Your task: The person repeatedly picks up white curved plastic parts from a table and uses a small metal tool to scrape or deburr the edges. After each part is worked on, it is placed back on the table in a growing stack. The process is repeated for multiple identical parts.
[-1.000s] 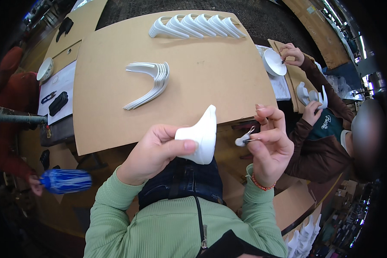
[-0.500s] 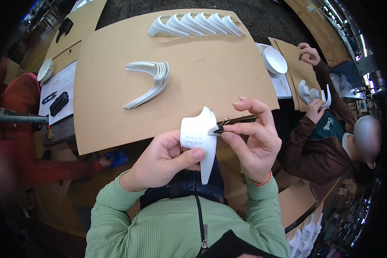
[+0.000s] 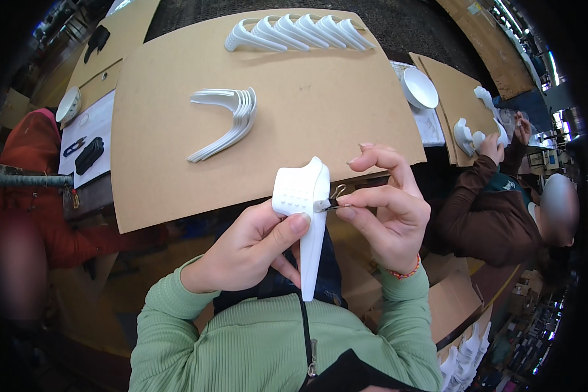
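My left hand (image 3: 251, 245) is closed round a white curved plastic piece (image 3: 312, 232), thumb pressed on its outer face beside rows of small raised bumps. The piece is tilted on its side, one long tapered arm pointing down toward my lap. My right hand (image 3: 392, 209) pinches a small binder clip (image 3: 331, 204) between thumb and forefinger, its other fingers raised. The clip has a dark body, a wire handle and a pale tip, which touches the side edge of the piece. Whether its jaws grip that edge I cannot tell.
A brown board (image 3: 157, 157) covers the table. On it lie a nested stack of curved white pieces (image 3: 232, 124) and, at the far edge, a row of several more (image 3: 297, 34). White bowls (image 3: 420, 88) stand either side. A co-worker (image 3: 490, 222) at right handles similar pieces; another person in red is at left.
The white piece has turned in my left hand, its long arm now reaching lower. My right hand still pinches the binder clip at its edge. The co-worker's raised hand has come down.
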The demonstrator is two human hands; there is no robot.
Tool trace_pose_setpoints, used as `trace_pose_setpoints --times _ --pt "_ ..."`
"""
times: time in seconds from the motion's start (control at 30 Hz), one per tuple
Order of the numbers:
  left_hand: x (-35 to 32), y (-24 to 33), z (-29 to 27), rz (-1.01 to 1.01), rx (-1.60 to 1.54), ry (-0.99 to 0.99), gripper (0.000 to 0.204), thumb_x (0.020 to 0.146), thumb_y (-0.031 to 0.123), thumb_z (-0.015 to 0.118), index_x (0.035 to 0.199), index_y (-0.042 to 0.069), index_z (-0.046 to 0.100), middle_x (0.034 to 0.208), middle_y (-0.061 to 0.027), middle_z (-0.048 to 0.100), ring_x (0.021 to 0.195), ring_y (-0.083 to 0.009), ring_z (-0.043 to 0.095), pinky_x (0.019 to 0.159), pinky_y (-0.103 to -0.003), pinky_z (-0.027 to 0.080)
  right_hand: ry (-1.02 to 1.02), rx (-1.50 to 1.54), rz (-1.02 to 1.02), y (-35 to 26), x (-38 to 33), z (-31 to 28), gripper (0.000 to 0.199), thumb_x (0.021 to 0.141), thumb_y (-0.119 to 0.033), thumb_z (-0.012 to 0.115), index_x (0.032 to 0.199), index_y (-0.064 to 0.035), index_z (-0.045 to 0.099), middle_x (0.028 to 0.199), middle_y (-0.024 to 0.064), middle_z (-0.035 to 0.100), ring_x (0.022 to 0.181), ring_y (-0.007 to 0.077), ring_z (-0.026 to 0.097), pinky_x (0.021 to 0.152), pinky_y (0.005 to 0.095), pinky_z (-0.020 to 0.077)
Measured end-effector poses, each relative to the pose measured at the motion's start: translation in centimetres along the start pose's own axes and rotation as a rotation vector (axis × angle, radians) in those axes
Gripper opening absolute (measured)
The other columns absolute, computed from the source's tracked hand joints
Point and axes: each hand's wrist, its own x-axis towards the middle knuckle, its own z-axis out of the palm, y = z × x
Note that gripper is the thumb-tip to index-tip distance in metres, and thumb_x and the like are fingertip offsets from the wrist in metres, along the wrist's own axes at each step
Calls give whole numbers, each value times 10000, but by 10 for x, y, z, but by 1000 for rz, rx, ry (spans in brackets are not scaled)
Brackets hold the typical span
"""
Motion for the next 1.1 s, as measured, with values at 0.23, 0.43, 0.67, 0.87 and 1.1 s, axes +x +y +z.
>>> trace_pose_setpoints --times 0.23,0.43,0.67,0.87,1.1 --pt "1 0 0 -20 -26 -8 330 1010 281 383 1102 -18 486 907 -75 587 764 -123 636 595 -255 597 -30 -71 -28 -2 1 -3 194 614 -47 785 797 -78 726 1006 104 607 1061 294 525 929 424 407" --pt "2 0 2 -22 -41 -3 333 1009 287 384 1094 -18 488 887 -69 587 747 -117 634 582 -244 595 -31 -103 -33 -3 -1 -5 193 606 -58 784 788 -83 725 999 93 612 1073 302 516 944 421 390" --pt "3 0 3 -25 -54 11 337 1010 289 380 1095 -21 483 880 -70 582 741 -117 634 573 -243 594 -67 -115 -5 -6 -5 -7 200 592 -37 775 782 -72 722 1014 117 587 1132 320 475 961 440 370" --pt "3 2 3 -25 -53 1 349 1011 298 373 1087 -25 483 883 -79 579 731 -129 643 574 -253 597 -96 -132 -2 -8 -7 -8 205 581 -24 767 775 -74 720 1008 128 577 1154 324 455 963 445 365" --pt "2 3 4 -10 -63 37 357 1012 303 367 1071 -29 484 880 -90 580 726 -155 649 577 -272 598 -77 -151 -37 -9 -9 -5 204 586 -84 784 776 -129 723 992 57 609 1093 303 503 943 396 350"
